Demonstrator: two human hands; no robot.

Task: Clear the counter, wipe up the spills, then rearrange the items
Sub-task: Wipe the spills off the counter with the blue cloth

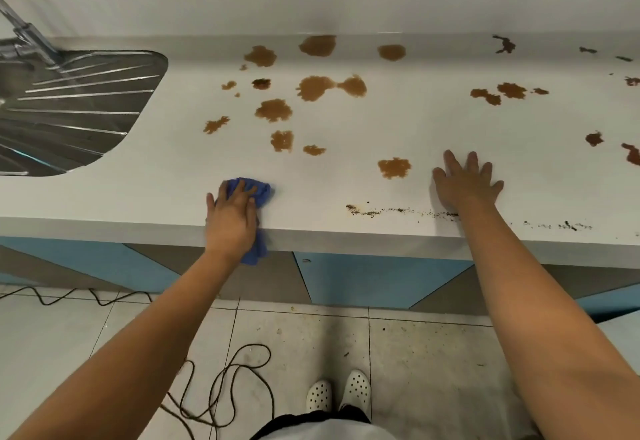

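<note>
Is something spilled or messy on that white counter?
Yes. Brown sauce-like puddles dot the white counter right of the steel sink, and dark crumbs trail along its front edge. The left hand presses a blue cloth there.

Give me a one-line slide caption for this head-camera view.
Left hand presses a blue cloth on the white counter, right hand flat beside brown spills.
</note>
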